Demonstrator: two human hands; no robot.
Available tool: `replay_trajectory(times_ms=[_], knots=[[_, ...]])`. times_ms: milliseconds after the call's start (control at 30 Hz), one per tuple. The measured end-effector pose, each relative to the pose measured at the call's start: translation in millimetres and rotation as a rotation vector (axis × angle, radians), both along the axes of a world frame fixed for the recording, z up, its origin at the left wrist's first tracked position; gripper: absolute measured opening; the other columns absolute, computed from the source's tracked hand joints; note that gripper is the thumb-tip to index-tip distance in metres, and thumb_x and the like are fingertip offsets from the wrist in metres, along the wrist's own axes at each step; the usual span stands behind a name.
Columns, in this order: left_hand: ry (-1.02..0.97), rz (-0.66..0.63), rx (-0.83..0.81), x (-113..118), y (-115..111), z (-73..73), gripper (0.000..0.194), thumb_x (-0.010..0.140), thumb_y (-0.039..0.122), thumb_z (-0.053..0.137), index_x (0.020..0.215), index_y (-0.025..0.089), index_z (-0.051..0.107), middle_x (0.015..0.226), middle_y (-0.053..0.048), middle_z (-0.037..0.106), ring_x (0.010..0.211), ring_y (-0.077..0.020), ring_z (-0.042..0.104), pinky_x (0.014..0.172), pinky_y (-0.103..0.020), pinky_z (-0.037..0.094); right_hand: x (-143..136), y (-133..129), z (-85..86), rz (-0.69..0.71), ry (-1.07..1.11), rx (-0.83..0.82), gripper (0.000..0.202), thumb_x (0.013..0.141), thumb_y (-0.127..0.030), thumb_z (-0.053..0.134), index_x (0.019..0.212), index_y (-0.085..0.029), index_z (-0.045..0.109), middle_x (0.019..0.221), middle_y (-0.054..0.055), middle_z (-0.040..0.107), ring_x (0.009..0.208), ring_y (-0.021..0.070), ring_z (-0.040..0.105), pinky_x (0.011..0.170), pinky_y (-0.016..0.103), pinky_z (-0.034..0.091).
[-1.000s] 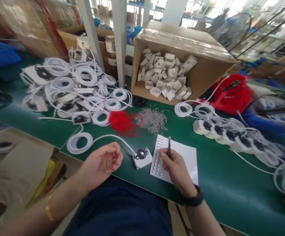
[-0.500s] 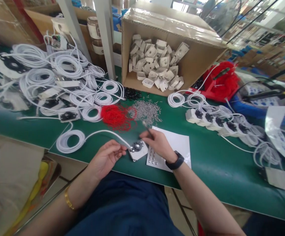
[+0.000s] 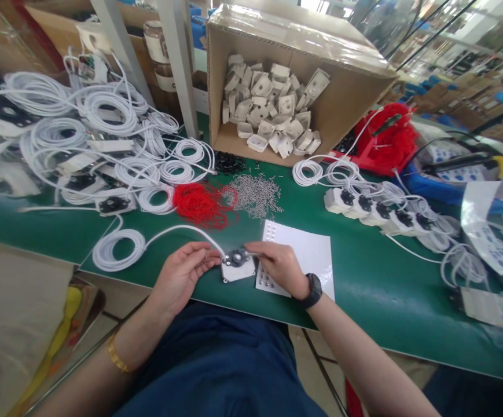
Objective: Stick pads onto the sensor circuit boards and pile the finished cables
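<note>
A white housing (image 3: pixel 239 272) with a black round fitting (image 3: pixel 237 258) on top lies on the table between my hands. A white cable (image 3: pixel 182 227) runs from its upper left corner to a coil (image 3: pixel 118 250). My left hand (image 3: pixel 184 272) is beside that corner, thumb and fingertips pressed together; what they pinch is too small to make out. My right hand (image 3: pixel 281 267) is closed at the housing's right side, above a white sheet (image 3: pixel 307 252) with rows of small round silvery pieces. Between its fingertips a thin tool barely shows, its kind hidden.
Loose screws (image 3: pixel 255 196) and red bands (image 3: pixel 197 204) lie behind the housing. A carton (image 3: pixel 342 63) of white shells stands at the back. Coiled cables (image 3: pixel 112 113) pile up at left; wired white housings (image 3: pixel 355 204) line the right. A red bin (image 3: pixel 381 156) stands behind them.
My right hand has lowered and turned, its thin tool now mostly hidden at the housing's edge. The housing has rotated slightly, and more of the sheet's round pieces show. My left hand stays beside it.
</note>
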State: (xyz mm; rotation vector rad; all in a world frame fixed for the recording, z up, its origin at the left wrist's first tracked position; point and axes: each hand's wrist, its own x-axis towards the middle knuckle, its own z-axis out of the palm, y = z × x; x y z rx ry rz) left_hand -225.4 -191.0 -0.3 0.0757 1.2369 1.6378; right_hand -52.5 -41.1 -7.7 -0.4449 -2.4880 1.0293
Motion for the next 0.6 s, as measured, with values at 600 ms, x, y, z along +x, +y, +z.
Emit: replay_trajectory(times_ms=[600], knots=[[1.004,-0.227,-0.273,8.3,4.0,-6.3,0.021,0.075,0.033,0.061,0.081,0.015,0.070,0.074,-0.003,0.067,0.062,-0.0139,0.057,0.059,-0.024,0.044,-31.1,75.3,1.7,-0.598,-0.658,0.109,0.012,0.084,-0.018,0.051,0.088,-0.012,0.061,0.095,0.016,0.062,0.086,0.0250,0.061,0.071,0.031,0.041]])
